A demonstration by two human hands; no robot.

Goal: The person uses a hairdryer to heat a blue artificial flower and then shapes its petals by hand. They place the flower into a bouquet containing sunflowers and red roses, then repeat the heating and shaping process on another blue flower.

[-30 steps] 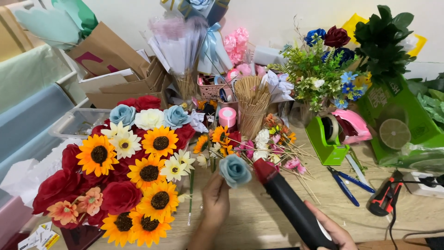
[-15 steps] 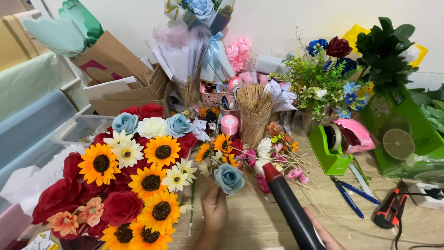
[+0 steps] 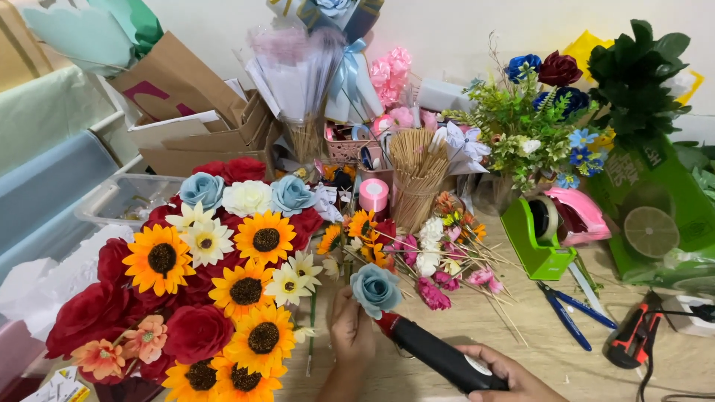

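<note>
At the near edge of the table (image 3: pixel 536 327), the left hand (image 3: pixel 351 331) is closed around the stem of one blue-grey rose (image 3: pixel 375 289), holding the bloom upright just above its knuckles. The right hand (image 3: pixel 500 372) grips one black glue gun (image 3: pixel 439 355) with fingers wrapped round its body, the red nozzle touching the base of the rose. Toward the table's left edge stands one large bouquet (image 3: pixel 201 298), showing six sunflowers, three pale blue roses and several red roses. Near the middle lies a loose heap of small stemmed flowers (image 3: pixel 439 260), beside one cup of wooden skewers (image 3: pixel 415 175) and one pink tape roll (image 3: pixel 373 195). Toward the right edge sit one green tape dispenser (image 3: pixel 536 238), one pair of blue-handled pliers (image 3: pixel 570 313) and one orange-and-black tool (image 3: pixel 633 339).
</note>
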